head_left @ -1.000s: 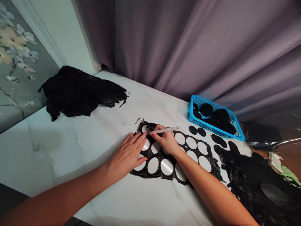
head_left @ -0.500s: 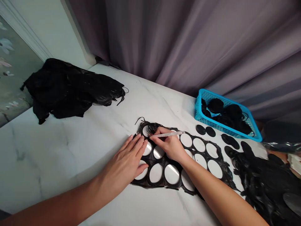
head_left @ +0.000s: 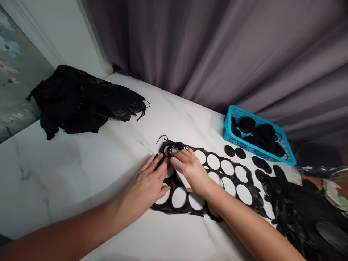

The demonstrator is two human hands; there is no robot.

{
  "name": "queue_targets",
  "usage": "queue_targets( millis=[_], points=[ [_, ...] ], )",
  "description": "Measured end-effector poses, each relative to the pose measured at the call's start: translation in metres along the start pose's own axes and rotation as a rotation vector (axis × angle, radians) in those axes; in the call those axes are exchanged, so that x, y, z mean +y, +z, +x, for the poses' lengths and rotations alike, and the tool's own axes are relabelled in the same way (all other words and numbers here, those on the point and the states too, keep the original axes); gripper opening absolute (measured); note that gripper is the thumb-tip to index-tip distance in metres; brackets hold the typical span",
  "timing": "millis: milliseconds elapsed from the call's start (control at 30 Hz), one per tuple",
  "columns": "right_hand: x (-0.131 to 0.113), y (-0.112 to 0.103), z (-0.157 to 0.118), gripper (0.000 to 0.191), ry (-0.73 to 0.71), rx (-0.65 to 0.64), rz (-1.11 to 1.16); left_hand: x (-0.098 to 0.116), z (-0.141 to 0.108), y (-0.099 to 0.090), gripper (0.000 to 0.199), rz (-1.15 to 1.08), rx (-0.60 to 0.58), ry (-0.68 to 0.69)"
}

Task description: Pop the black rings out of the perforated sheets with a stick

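Observation:
A black sheet point(head_left: 187, 203) full of round holes lies on the white marbled table, which shows through the holes. My left hand point(head_left: 148, 183) rests flat on its left end with the fingers spread. Close beside it, my right hand point(head_left: 190, 170) is closed around a slim whitish tool point(head_left: 186, 184), whose back end sticks out below the palm. The tool's tip is hidden, so its exact kind does not show. Thin black strips point(head_left: 174, 148) bunch up at the right fingertips, over the sheet's upper left corner; whether the fingers grip them I cannot tell.
A blue basket point(head_left: 259, 150) holding black round pieces stands at the back right. Loose black discs point(head_left: 240, 153) lie before it. Black scraps point(head_left: 304, 214) are heaped at the right, and crumpled black material point(head_left: 81, 101) lies far left. A grey curtain point(head_left: 190, 47) hangs behind.
My right hand has turned, swinging the tool's back end from pointing right to pointing down toward me. The black strips now arch around its fingertips. My left hand stays nearly in place.

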State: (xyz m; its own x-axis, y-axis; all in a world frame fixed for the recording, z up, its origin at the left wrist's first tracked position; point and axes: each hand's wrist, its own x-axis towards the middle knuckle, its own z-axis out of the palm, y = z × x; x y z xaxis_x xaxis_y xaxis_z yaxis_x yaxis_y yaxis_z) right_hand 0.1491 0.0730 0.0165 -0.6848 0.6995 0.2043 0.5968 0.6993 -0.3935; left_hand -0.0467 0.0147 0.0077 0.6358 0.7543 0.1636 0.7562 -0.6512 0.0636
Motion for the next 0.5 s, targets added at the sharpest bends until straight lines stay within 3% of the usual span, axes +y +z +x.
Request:
queue_targets(
  millis=[100, 200, 267, 333, 433, 500],
  points=[
    [0.027, -0.02, 0.008, 0.016, 0.089, 0.194, -0.13, -0.001, 0.0, 0.001, 0.042, -0.028, 0.008, -0.007],
    [0.061, -0.049, 0.007, 0.021, 0.388, 0.598, -0.142, -0.007, 0.0, -0.001, 0.04, -0.084, 0.026, -0.024],
    [0.066, -0.064, 0.0, 0.027, 0.519, 0.728, -0.007, -0.014, 0.001, -0.007, 0.037, -0.141, 0.055, -0.042],
    [0.052, -0.069, -0.014, 0.031, 0.57, 0.679, 0.274, -0.02, 0.004, -0.016, 0.031, -0.224, 0.11, -0.074],
    [0.007, -0.06, -0.039, 0.032, 0.634, 0.428, 0.92, -0.02, 0.011, -0.037, 0.026, -0.449, 0.188, -0.134],
    [-0.022, -0.051, -0.053, 0.032, 0.686, 0.286, 1.313, -0.011, 0.015, -0.051, 0.026, -0.668, 0.18, -0.147]
  ],
)
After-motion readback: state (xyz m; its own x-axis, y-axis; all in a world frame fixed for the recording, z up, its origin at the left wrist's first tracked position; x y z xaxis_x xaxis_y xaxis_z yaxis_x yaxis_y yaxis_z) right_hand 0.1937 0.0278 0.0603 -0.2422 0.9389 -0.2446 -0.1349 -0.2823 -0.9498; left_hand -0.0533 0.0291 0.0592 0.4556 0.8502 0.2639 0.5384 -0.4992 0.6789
